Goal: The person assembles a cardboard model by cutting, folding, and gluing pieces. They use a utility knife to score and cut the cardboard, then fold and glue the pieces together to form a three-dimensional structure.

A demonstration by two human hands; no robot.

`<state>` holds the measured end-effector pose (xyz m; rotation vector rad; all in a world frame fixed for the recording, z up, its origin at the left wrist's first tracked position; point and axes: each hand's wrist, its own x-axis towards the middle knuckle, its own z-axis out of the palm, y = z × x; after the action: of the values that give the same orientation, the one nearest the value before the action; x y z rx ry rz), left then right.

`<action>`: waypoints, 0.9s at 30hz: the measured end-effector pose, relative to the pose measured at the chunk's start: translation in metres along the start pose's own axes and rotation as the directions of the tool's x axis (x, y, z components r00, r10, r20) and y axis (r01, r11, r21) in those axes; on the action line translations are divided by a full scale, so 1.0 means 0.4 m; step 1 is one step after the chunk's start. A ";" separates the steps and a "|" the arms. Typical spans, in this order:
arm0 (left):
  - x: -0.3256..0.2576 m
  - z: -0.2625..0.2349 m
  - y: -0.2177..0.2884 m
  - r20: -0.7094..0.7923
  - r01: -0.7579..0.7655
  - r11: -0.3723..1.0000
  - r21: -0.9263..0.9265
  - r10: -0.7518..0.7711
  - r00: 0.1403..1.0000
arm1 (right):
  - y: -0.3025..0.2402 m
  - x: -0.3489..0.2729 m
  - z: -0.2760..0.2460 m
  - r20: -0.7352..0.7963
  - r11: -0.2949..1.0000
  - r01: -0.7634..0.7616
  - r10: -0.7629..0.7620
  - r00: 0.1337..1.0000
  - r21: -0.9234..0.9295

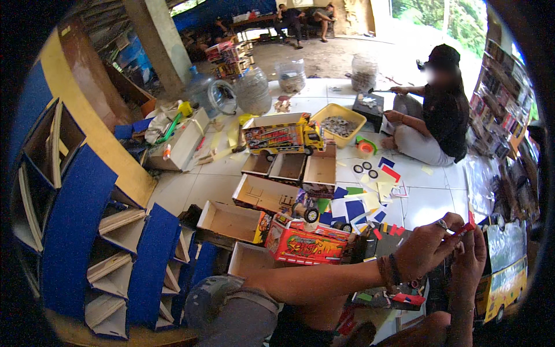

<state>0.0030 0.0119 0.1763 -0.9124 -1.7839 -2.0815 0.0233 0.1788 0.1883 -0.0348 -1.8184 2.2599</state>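
Observation:
At the right side of the view, my left hand (432,247) and my right hand (467,263) are raised close together around a small, thin red piece (470,222). The fingers of both are closed on it, and its exact kind is unclear. Below my left forearm, small red and green pieces lie on a low dark work surface (378,250). Left of it stands a red toy truck (306,244) with printed side panels. Farther back, a yellow toy truck (277,137) rests on open wooden truck boxes (260,192).
Coloured sheet scraps (352,207) and black toy wheels (366,168) cover the tiles ahead. A co-worker (445,110) sits beyond, near a yellow basin (341,113). Blue-sided boxes (75,231) line the left. A yellow toy van (506,272) stands close at right.

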 end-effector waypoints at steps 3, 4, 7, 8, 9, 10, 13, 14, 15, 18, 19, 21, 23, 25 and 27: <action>0.002 -0.002 0.000 -0.016 0.060 0.998 -0.013 -0.060 0.998 | 0.013 0.014 -0.012 -0.039 0.999 0.029 -0.029 0.999 0.013; 0.004 -0.002 0.001 -0.024 0.064 0.997 -0.050 -0.065 0.998 | 0.014 0.017 -0.015 -0.059 0.999 0.026 -0.024 0.998 0.038; 0.009 -0.007 0.005 0.007 0.040 0.997 -0.069 -0.039 0.999 | 0.013 0.019 -0.023 -0.054 0.988 0.076 -0.084 0.995 -0.135; 0.010 -0.008 0.007 0.016 0.022 0.998 -0.054 -0.021 1.000 | 0.010 0.019 -0.025 -0.028 0.982 0.092 -0.098 0.995 -0.163; 0.005 -0.007 0.012 0.017 0.114 0.984 -0.140 -0.113 0.994 | 0.006 0.015 -0.029 0.027 0.974 0.108 -0.104 0.994 -0.201; 0.004 -0.009 0.014 0.004 0.084 0.993 -0.077 -0.084 0.996 | 0.003 0.013 -0.030 0.006 0.967 0.089 -0.090 0.996 -0.240; 0.004 -0.011 0.022 -0.025 0.001 1.000 -0.012 -0.002 1.000 | -0.001 0.010 -0.034 0.011 0.924 0.142 -0.148 0.989 -0.355; 0.005 -0.007 0.025 -0.042 -0.017 1.000 -0.013 0.017 0.999 | 0.000 0.007 -0.034 0.017 0.879 0.200 -0.214 0.977 -0.433; 0.007 -0.004 0.028 -0.060 -0.036 0.999 -0.013 0.035 0.998 | 0.002 0.005 -0.034 0.030 0.823 0.254 -0.278 0.960 -0.508; 0.008 0.002 0.038 -0.111 0.038 0.988 -0.147 -0.055 0.992 | -0.001 0.004 -0.035 0.016 0.921 0.174 -0.180 0.984 -0.349; 0.009 0.000 0.040 -0.068 0.123 0.966 -0.228 -0.142 0.988 | -0.004 0.003 -0.034 -0.025 0.971 0.093 -0.101 0.995 -0.220; 0.014 -0.008 0.041 0.037 0.272 0.880 -0.389 -0.281 0.959 | -0.010 -0.004 -0.028 0.048 0.908 0.222 -0.220 0.974 -0.354; 0.014 -0.012 0.040 0.057 0.299 0.867 -0.400 -0.301 0.952 | -0.021 -0.007 -0.018 0.086 0.869 0.260 -0.247 0.965 -0.420; 0.012 -0.011 0.034 0.057 0.285 0.878 -0.384 -0.285 0.957 | -0.033 -0.002 -0.005 0.125 0.869 0.228 -0.192 0.973 -0.440; 0.012 -0.004 0.020 0.049 0.268 0.905 -0.330 -0.267 0.963 | -0.034 0.005 0.000 0.154 0.983 0.113 -0.091 0.984 -0.142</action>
<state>0.0034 0.0097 0.1857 -0.7815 -1.6638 -2.6184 0.0238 0.1820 0.2017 0.1998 -2.0128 2.1019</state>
